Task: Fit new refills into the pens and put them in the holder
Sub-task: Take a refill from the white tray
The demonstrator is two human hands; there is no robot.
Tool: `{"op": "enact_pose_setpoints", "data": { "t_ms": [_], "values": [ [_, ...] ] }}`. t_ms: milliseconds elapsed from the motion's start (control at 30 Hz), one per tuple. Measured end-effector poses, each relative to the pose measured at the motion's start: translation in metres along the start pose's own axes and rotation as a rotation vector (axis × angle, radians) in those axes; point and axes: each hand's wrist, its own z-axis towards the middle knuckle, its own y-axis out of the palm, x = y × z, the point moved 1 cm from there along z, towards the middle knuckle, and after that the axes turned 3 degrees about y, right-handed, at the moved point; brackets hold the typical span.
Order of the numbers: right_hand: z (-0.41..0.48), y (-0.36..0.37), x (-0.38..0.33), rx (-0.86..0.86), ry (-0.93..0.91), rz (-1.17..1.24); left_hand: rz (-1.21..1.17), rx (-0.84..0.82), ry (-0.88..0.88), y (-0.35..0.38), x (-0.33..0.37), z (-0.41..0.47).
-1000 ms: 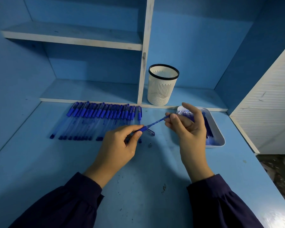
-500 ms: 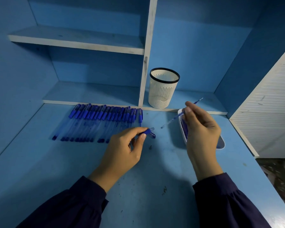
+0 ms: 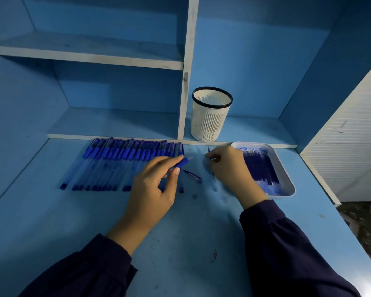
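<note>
**Pen refill job: one pen open, holder looks empty**

The left hand has thumb and fingertips pinched on a pen at its blue grip. The open front end points up and to the right, toward the other hand. Makes sense to me: holding it by the grip keeps the mouth of the barrel clear for a refill to slide in.

The right hand is low over the surface, just left of the tray. Its fingers are curled, and it looks like they're pinching a thin refill whose end pokes out above them. That bit is blurry, so I'm not 100% sure of the grip.

The tray sits at the right end of the back edge, full of spare refills. Handy spot, right beside the hand that does the feeding.

The row of pens lies side by side along the back edge, left of centre, tips toward the person. Easy to take them one at a time off the right end. A loose cap lies on the surface between the two hands, I guess off this pen.

The holder stands upright on the ledge behind the back edge, well apart from both hands. I can't see any pens in it, so I'd say the job is only starting. Probably next: line the refill up with the barrel. It's thin and bendy, so it could easily miss the hole.
</note>
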Motion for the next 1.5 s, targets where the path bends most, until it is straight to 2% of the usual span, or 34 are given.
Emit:
{"op": "enact_pose_setpoints", "data": {
  "t_ms": [167,333,467,633,933,1100,1200,1333,1500],
  "values": [
    [-0.004,0.005,-0.001,0.048,-0.068,-0.087,0.015,-0.018,0.003,0.002,0.000,0.000],
    [-0.011,-0.034,0.011,0.162,-0.071,-0.120,-0.021,-0.034,0.017,0.007,0.002,0.002],
    [-0.010,-0.066,0.049,0.221,0.040,-0.267,-0.081,-0.098,0.070,0.021,0.014,0.009],
    [-0.013,-0.079,0.080,0.131,0.175,-0.364,-0.134,-0.119,0.113,0.042,0.020,0.021],
    [-0.011,-0.074,0.090,0.117,0.133,-0.423,-0.166,-0.156,0.104,0.048,0.014,0.021],
    [-0.012,-0.074,0.090,0.132,0.147,-0.325,-0.157,-0.187,0.101,0.049,0.015,0.021],
    [-0.015,-0.072,0.082,0.171,0.089,-0.244,-0.149,-0.190,0.109,0.048,0.015,0.021],
    [-0.019,-0.064,0.071,0.073,0.040,-0.212,-0.132,-0.206,0.104,0.048,0.014,0.020],
    [-0.019,-0.060,0.072,0.062,0.014,-0.299,-0.111,-0.202,0.109,0.048,0.015,0.020]
  ]
}}
